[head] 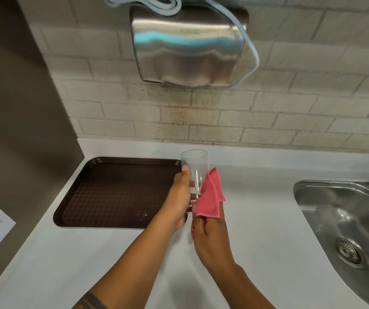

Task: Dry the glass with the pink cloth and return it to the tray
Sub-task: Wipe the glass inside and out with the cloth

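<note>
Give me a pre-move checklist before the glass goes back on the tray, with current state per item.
1. Left hand has a firm hold on the glass: ok, fingers wrapped round the lower half.
2. Pink cloth held in the right hand and against the glass: ok, it lies on the glass's right side.
3. Glass fully dry: cannot tell, clear wall shows no readable drops.
4. Tray has free room: ok, nothing stands on it.
5. Tray surface clean: not ok, small white specks near its front right corner.
6. Glass upright: ok, mouth up, only slightly tilted.
</note>
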{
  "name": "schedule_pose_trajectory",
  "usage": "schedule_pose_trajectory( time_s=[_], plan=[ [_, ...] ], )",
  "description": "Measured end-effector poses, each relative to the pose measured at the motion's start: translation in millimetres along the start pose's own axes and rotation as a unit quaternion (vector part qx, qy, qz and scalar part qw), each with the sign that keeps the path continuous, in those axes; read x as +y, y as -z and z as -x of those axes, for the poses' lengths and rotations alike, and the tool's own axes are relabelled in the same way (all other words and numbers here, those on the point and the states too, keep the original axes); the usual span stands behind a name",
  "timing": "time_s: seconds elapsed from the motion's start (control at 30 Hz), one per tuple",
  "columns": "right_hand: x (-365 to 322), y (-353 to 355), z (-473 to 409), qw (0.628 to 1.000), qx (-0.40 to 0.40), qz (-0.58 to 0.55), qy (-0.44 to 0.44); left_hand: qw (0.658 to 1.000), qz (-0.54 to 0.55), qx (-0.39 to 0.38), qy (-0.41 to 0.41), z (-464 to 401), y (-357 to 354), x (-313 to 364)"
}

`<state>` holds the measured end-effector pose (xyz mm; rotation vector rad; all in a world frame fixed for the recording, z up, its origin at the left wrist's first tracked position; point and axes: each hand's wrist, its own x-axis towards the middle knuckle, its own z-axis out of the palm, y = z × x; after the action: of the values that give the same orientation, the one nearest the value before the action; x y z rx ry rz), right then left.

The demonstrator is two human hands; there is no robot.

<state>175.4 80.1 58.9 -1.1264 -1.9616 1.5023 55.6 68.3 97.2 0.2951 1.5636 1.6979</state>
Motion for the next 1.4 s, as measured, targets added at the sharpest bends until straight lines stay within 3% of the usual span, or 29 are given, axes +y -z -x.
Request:
schedule_pose_trajectory(
  time_s=[0.1, 0.37, 0.6, 0.8, 1.07, 1.2, 1.3, 1.4],
  plan=[
    [-6, -3, 15, 0.999, 0.002, -0.026, 0.039, 1.000, 0.019, 0.007, 0.009, 3, -5, -3],
    [-49, 9, -10, 0.973, 0.064, 0.081, 0.209, 0.994, 0.086, -0.058, 0.021, 4, -4, -11],
    [-69, 23, -56, 0.995, 0.003, 0.004, 0.103, 0.997, 0.076, 0.004, 0.022, 4, -6, -1],
    [-36, 16, -21, 0.993, -0.033, -0.115, 0.026, 0.998, 0.056, 0.037, -0.010, -17, 1, 14],
    [-21, 2, 28, 0.997, -0.020, -0.041, 0.069, 0.998, 0.060, 0.034, -0.011, -17, 4, 11],
    [-49, 7, 11, 0.980, 0.026, 0.035, 0.194, 0.992, 0.111, -0.028, 0.045, -7, -1, 6],
    [-66, 14, -15, 0.953, 0.062, 0.136, 0.265, 0.992, 0.104, -0.058, 0.033, 1, -3, 1],
    [-75, 25, -37, 0.982, 0.023, 0.067, 0.175, 0.995, 0.095, -0.023, 0.029, 10, -9, 3]
  ],
)
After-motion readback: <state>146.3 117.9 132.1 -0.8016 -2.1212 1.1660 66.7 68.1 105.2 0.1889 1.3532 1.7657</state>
